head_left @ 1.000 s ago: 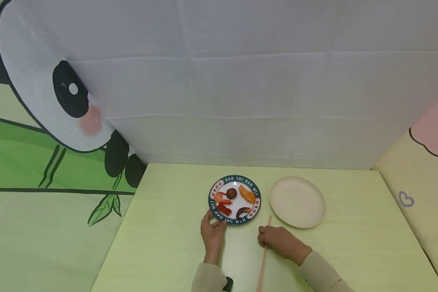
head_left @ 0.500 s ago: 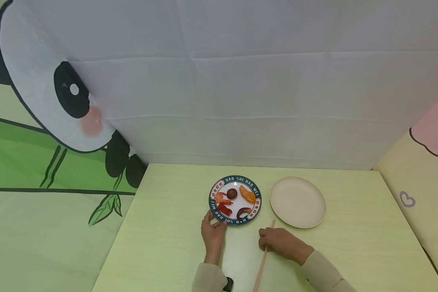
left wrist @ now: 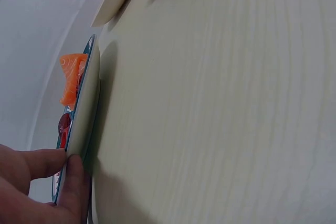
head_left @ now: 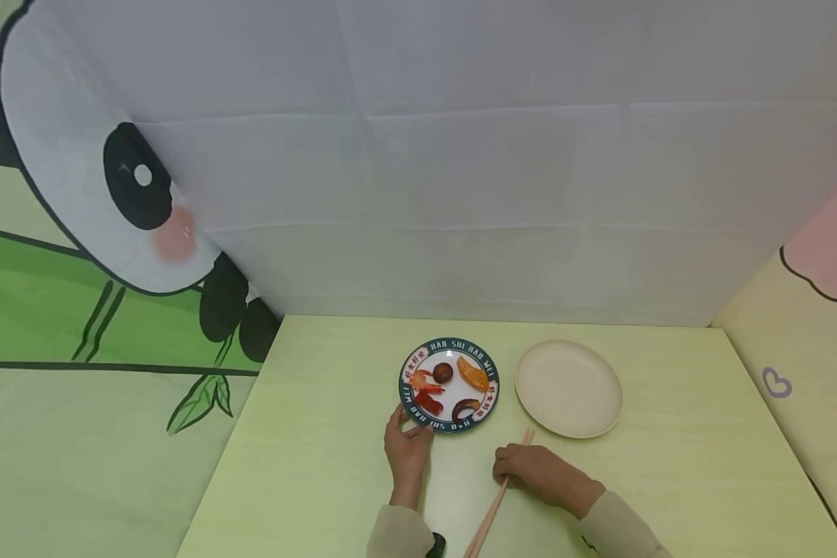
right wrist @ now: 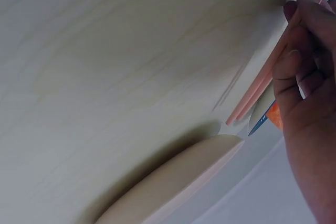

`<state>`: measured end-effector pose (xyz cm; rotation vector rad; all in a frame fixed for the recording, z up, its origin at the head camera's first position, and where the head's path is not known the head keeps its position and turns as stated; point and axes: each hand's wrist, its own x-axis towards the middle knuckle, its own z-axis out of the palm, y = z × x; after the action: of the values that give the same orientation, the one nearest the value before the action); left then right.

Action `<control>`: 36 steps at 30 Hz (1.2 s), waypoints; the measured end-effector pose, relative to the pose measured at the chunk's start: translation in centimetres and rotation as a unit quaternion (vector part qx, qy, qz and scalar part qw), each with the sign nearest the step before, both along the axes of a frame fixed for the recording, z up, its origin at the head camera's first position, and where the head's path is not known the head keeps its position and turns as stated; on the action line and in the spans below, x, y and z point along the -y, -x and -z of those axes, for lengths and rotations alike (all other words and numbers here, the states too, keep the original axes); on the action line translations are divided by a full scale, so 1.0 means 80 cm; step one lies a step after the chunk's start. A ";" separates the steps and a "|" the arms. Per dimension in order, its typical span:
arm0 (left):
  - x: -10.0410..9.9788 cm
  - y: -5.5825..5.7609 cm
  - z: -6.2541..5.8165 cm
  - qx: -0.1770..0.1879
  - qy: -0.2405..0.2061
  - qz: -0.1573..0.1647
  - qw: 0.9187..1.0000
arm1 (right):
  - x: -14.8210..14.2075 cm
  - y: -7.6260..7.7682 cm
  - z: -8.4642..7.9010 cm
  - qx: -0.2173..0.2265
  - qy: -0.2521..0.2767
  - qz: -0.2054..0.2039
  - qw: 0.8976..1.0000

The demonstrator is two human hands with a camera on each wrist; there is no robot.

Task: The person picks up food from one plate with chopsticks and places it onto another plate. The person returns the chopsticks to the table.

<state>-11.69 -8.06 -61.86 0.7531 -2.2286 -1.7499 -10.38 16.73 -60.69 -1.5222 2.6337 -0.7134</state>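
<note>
My left hand [head_left: 408, 457] pinches the near left rim of a round plate [head_left: 452, 391] with a dark teal lettered border. In the left wrist view, the thumb lies over the rim and a finger is beneath it. On the plate sit a brown ball [head_left: 442, 373], an orange slice [head_left: 473, 374], a shrimp-like piece [head_left: 424, 380], a red piece [head_left: 428, 403] and a curled tentacle piece [head_left: 466, 408]. A pair of pinkish chopsticks [head_left: 488, 519] is in my right hand [head_left: 547, 474], gripped with curled fingers. Their far tips point toward a cream plate.
The cream plate [head_left: 568, 389] stands right of the lettered plate, with a gap between them. Behind both, a pale cloth wall [head_left: 495, 263] meets the table's back edge. A printed side panel [head_left: 781, 434] borders the table [head_left: 704, 480] on the right.
The chopsticks have turned, their far tips swinging right and their near ends left; both sticks now show apart. My right hand has shifted slightly nearer me. My left hand and the plates stay put.
</note>
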 end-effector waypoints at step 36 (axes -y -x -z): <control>0.000 -0.001 -0.004 -0.002 0.006 0.000 1.000 | -0.022 -0.012 -0.019 0.109 0.144 0.067 0.981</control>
<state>-11.61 -8.08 -61.53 0.7459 -2.2335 -1.7359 -9.38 18.47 -59.20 -1.2383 2.5712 -1.2412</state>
